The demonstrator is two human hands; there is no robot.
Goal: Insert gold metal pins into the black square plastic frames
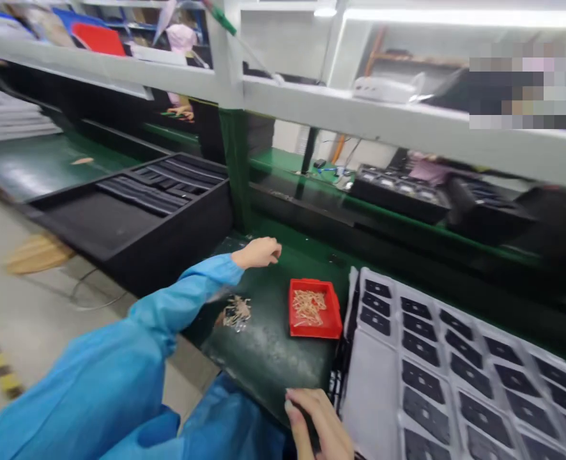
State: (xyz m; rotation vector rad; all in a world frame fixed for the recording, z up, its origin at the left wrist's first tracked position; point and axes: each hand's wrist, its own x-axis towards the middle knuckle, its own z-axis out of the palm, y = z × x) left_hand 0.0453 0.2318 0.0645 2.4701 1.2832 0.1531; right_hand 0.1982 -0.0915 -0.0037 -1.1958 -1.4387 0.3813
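Left hand (258,252): fingers curled; cannot tell if gripping. Right hand (324,423): fingers bent, likewise unclear. Between both sets of fingers, one squarish glossy red box (331,316) of thin pale strips (306,308); one tangled pile (237,311) nearer left fingers. Right of right fingers: moulded white tray (372,370), many flat dark plates (423,381).

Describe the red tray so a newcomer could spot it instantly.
On the green bench, find the big pale tray with rows of flat black pieces. Just left of it sits a small, shallow red tray holding thin pale strips. Its red colour distinguishes it from the loose heap further left.
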